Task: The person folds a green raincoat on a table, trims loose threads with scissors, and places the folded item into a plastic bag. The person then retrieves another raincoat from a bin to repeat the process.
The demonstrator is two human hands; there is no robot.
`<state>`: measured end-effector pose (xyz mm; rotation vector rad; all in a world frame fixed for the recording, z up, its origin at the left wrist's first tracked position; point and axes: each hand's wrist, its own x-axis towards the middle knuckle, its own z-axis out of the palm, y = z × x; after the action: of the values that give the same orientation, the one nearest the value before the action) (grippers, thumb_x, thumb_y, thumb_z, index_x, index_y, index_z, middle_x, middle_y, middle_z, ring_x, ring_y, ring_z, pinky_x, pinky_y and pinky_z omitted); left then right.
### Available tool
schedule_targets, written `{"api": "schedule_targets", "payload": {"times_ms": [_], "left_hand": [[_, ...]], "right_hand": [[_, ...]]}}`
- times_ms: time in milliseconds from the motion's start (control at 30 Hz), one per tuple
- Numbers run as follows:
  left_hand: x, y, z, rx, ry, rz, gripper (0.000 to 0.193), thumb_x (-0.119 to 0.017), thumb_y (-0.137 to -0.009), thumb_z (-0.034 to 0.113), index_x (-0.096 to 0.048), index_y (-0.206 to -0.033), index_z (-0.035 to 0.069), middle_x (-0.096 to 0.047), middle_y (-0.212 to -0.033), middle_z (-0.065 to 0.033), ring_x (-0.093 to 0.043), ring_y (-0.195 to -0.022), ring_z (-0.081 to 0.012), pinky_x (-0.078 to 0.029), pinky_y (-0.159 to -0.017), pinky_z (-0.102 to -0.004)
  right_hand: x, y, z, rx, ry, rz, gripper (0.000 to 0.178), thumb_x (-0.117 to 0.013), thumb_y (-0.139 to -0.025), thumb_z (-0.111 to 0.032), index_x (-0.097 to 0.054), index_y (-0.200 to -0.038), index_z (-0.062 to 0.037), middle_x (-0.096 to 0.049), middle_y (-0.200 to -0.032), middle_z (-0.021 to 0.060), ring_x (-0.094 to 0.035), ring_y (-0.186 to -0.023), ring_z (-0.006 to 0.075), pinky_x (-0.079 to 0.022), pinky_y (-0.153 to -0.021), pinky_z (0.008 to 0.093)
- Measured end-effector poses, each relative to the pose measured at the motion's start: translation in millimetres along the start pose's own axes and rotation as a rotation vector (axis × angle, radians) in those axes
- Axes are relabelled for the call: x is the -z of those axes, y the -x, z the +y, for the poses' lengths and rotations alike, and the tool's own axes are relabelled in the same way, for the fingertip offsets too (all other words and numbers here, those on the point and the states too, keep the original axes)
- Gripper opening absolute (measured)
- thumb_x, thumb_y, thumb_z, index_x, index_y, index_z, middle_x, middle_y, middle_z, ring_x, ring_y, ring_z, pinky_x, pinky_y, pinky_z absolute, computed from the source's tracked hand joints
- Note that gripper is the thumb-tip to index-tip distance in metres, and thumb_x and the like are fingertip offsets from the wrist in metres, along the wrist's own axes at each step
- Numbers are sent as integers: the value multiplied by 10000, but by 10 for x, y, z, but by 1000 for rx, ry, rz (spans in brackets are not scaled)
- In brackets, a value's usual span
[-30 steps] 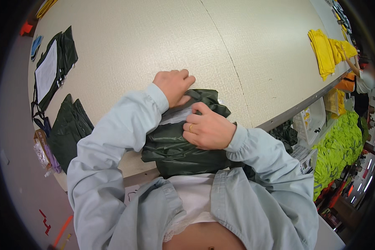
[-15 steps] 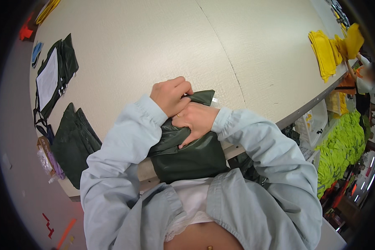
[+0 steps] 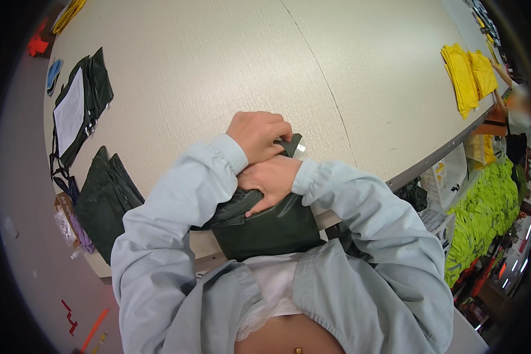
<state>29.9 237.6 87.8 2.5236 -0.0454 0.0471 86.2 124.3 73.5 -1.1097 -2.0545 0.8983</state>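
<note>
A dark green, slightly shiny piece of fabric (image 3: pixel 271 230), partly folded, lies over the table's near edge and hangs down against my body. My left hand (image 3: pixel 258 135) is curled over its far part, with the fingertips closed on the cloth near a corner that carries a small white tag (image 3: pixel 301 148). Just below, my right hand (image 3: pixel 270 180) grips the fold; its thumb lies along the near side and its other fingers are mostly hidden in the cloth and behind my left hand. The two hands overlap.
On the table's left lie more dark green pieces (image 3: pixel 103 200) and a dark stack with a white sheet (image 3: pixel 71 115) on it. Folded yellow fabric (image 3: pixel 460 79) lies at the far right, near another person's arms. Bright lime fabric (image 3: pixel 484 218) and white bins (image 3: pixel 443 177) stand below the right edge.
My left hand has shifted a little to the right, and my right hand slightly left and nearer. The far corner of the green fabric is lower. At far right, the raised yellow piece now lies down.
</note>
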Motion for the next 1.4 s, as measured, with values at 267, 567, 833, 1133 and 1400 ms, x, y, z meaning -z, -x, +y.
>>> {"api": "schedule_targets", "payload": {"times_ms": [267,567,833,1133,1400], "left_hand": [[384,651,-449,572,-192,-363,163,-625,-714,205,-611,-846,112,-639,-809,-77,-617,-769,-264,-491,-666,-357],[64,982,-744,715,-68,-274,217,-598,-738,239,-637,-860,64,-647,-780,-145,-624,-755,-313,-498,-697,-374],[401,1032,-652,713,64,-240,196,-611,-725,228,-670,-842,82,-662,-776,-110,-631,-727,-264,-502,-665,-344],[808,970,-202,141,-714,111,165,-589,-786,218,-518,-686,109,-588,-601,-56,-612,-573,-242,-466,-479,-374],[1115,821,449,249,-333,553,137,-619,-800,212,-574,-775,85,-575,-666,-84,-585,-607,-279,-455,-523,-356]], "right_hand": [[260,286,-117,-330,196,105,536,-640,-737,-455,-482,-941,14,-579,-832,179,-567,-803,340,-456,-711,385],[122,-273,-797,-365,374,104,654,-680,-658,-237,-431,-1172,79,-443,-1232,279,-412,-1182,390,-328,-987,467],[-181,-403,-448,-340,569,250,391,-668,-730,-238,-568,-1100,-158,-565,-987,71,-525,-948,212,-372,-733,393],[-295,-487,-170,-500,816,101,178,-575,-790,-286,-545,-842,-118,-542,-701,42,-572,-719,206,-430,-590,367],[-72,-618,244,-902,795,372,457,-609,-774,-428,-512,-876,6,-616,-771,196,-628,-698,329,-514,-600,399]]}}
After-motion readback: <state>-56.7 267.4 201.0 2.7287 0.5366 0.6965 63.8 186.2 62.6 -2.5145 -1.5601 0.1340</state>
